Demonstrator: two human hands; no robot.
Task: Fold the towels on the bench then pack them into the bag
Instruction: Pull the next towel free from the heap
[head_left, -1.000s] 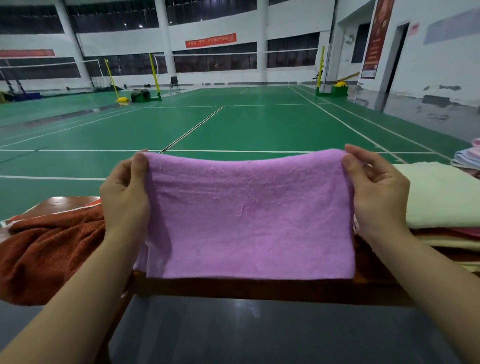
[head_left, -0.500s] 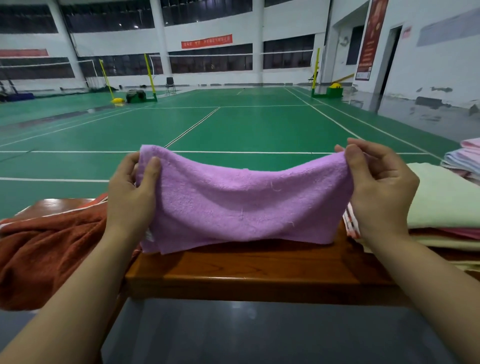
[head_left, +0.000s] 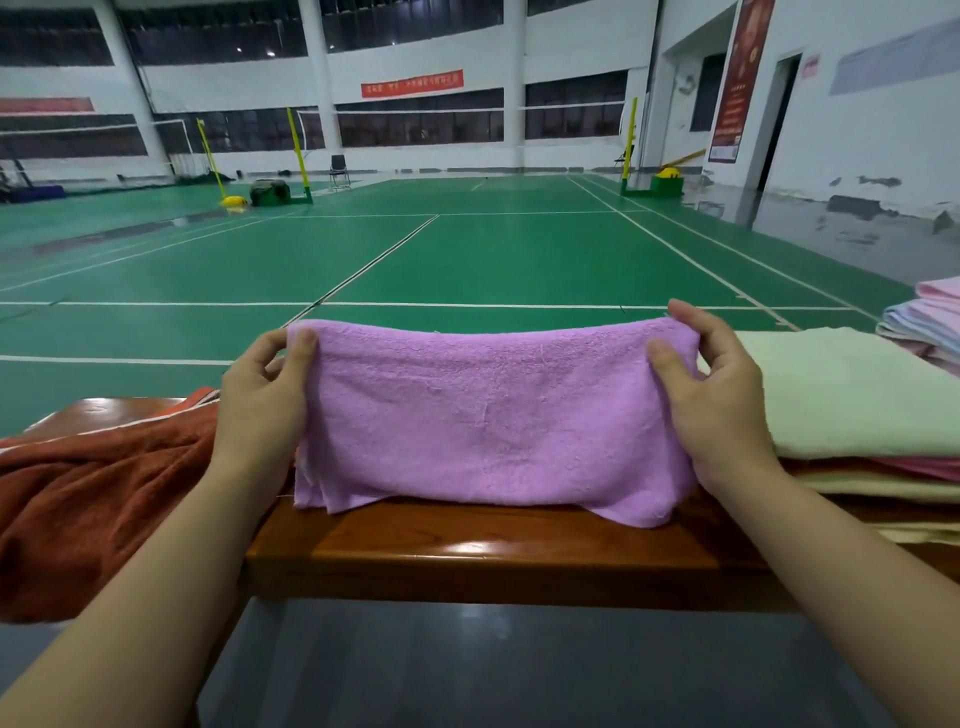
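A purple towel (head_left: 493, 421) hangs stretched between my hands above the wooden bench (head_left: 519, 551), its lower edge touching the bench top. My left hand (head_left: 262, 395) pinches the towel's upper left corner. My right hand (head_left: 711, 400) pinches the upper right corner. The towel looks doubled over, with layered edges showing at its lower left. No bag is in view.
A crumpled rust-orange towel (head_left: 88, 499) lies on the bench to the left. On the right sits a stack of folded towels (head_left: 857, 415) with a pale green one on top, and a second pastel pile (head_left: 930, 327) behind it. A green court floor lies beyond.
The towel's hanging part was lifted up from over the bench's front edge. It now hangs shorter, its lower edge on the bench top. Both hands kept their hold on the top corners.
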